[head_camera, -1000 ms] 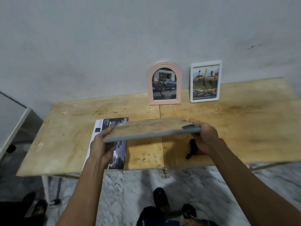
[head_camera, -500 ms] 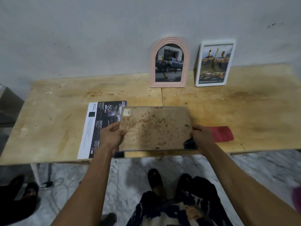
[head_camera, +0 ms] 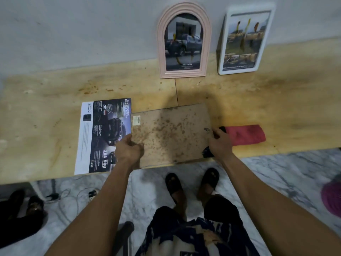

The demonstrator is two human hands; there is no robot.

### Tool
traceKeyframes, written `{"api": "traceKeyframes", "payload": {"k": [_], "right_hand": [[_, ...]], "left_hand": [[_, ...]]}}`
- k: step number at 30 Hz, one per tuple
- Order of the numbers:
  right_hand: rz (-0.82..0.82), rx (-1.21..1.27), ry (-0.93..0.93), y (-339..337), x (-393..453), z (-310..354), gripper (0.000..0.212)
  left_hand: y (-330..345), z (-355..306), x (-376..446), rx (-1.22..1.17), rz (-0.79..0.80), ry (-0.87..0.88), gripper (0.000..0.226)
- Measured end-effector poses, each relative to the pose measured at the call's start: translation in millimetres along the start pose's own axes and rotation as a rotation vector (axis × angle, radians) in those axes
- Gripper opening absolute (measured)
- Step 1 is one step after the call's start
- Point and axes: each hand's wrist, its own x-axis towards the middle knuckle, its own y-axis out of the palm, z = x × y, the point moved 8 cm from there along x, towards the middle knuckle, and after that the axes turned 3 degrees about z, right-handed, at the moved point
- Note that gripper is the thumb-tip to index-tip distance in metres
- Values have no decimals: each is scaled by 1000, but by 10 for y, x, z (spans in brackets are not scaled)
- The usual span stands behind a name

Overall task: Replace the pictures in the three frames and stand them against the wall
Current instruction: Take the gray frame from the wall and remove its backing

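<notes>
A person stands at a pale wooden table (head_camera: 46, 115) pushed against a grey wall (head_camera: 73, 30), seen from above through a head-worn camera. Both hands hold a third picture frame (head_camera: 171, 133), a rectangular one lying back side up, its brown stained backing board facing the camera. The frame sits low over or on the table's near edge; whether it rests on the wood cannot be told. Its long axis runs left to right, roughly parallel to the wall, with the right end angled slightly farther away. A small white sticker marks the frame's far-left corner. The left hand (head_camera: 129, 150) grips the frame's near-left corner, fingers curled around the edge. The right hand (head_camera: 220, 144) grips the frame's right short edge, thumb on top. Just left of the frame, partly tucked beneath it, a printed car brochure page (head_camera: 99, 137) lies flat, its long axis pointing toward the wall. Just right of the frame lies a red cloth (head_camera: 245, 134). Beyond the frame, two finished frames stand upright against the wall: a pink arched frame (head_camera: 183, 41) showing a dark pickup truck, and to its right a white rectangular frame (head_camera: 246, 39).
</notes>
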Motion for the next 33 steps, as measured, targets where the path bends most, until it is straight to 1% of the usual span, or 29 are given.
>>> {"api": "traceKeyframes", "payload": {"k": [3, 5, 6, 8, 9, 10, 11, 13, 14, 15, 17, 19, 23, 25, 28, 31, 33], "right_hand": [[-17, -82, -59, 12, 38, 27, 31], [-19, -116, -69, 32, 69, -4, 30], [-27, -134, -80, 42, 82, -19, 28], [-39, -176, -118, 59, 100, -41, 25], [-47, -212, -126, 68, 106, -58, 26], [-53, -252, -118, 83, 120, -97, 30], [-55, -289, -97, 94, 122, -122, 36], [-56, -350, -50, 103, 102, -140, 46], [-58, -373, -31, 103, 66, -116, 49], [-57, -387, -22, 101, 29, -78, 50], [-60, -402, -25, 88, -13, -34, 49], [-74, -414, -28, 74, -51, -18, 42], [-165, -436, -36, 63, -214, 9, 30], [-166, -421, 19, 82, -300, 3, 29], [-151, -388, 131, 133, -341, -3, 33], [-216, -328, 203, 116, -304, 56, 30], [-256, -221, 265, 93, -251, 52, 29]], "left_hand": [[64, 138, 144, 26, 9, -9, 61], [87, 43, 63, 143, 23, 17, 63], [79, -7, 22, 224, 24, 46, 55], [87, -97, -58, 375, 28, 96, 26], [101, -127, -71, 415, 30, 123, 24], [112, -132, -76, 458, 40, 150, 31], [152, -156, -72, 504, 49, 197, 47], [252, -219, -79, 629, 100, 268, 91], [310, -234, -85, 673, 138, 282, 104], [369, -252, -90, 717, 171, 290, 110], [451, -305, -117, 827, 193, 307, 108], [484, -341, -117, 885, 183, 329, 105], [511, -371, -126, 1004, 139, 403, 109], [541, -372, -122, 1012, 168, 404, 114], [582, -324, -110, 1049, 241, 362, 127], [578, -289, -114, 1012, 244, 342, 135], [582, -267, -99, 1012, 238, 326, 137]]}}
